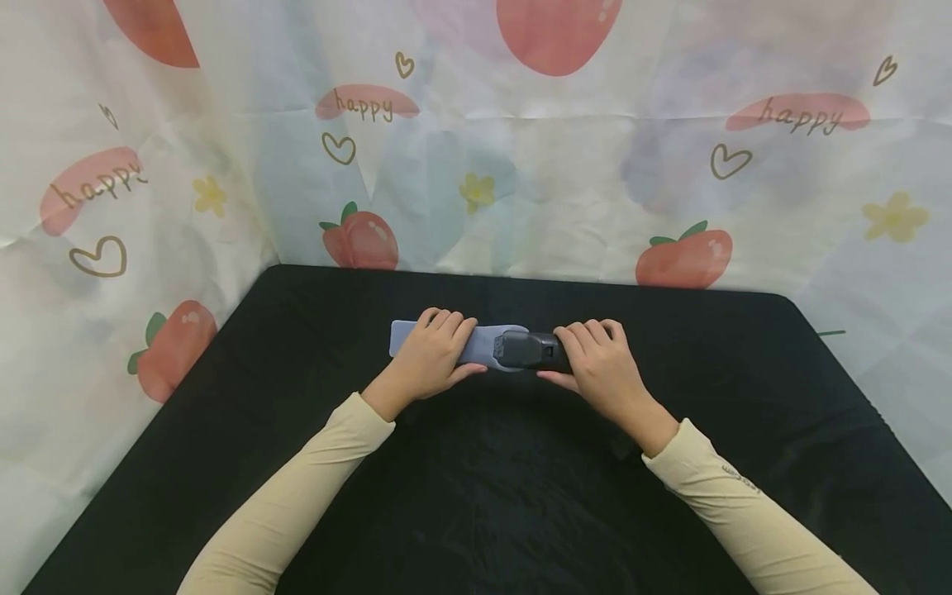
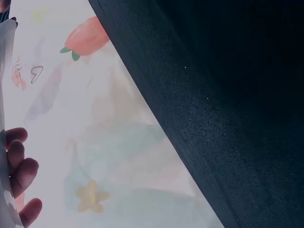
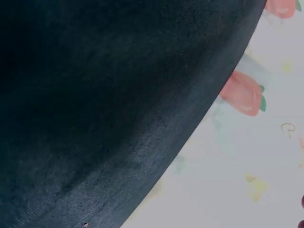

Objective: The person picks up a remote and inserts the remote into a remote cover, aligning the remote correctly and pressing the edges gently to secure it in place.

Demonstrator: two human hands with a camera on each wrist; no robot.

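A flat, blue-grey slab with rounded ends (image 1: pixel 485 342) is held level above the black table. My left hand (image 1: pixel 433 354) grips it near its left end, thumb along the near edge. Over the slab's right end lies a black device with a blocky head (image 1: pixel 530 350); my right hand (image 1: pixel 604 373) holds its right part, covering much of it. Whether the two pieces are joined I cannot tell. In the left wrist view the curled fingers (image 2: pixel 21 166) reach around a pale edge of the slab (image 2: pixel 5 61). Only slivers of fingertips (image 3: pixel 302 202) show in the right wrist view.
A black cloth (image 1: pixel 476 487) covers the table beneath both hands. Behind the table and on its left and right hangs a pale curtain (image 1: pixel 521 198) printed with strawberries, hearts, flowers and the word "happy".
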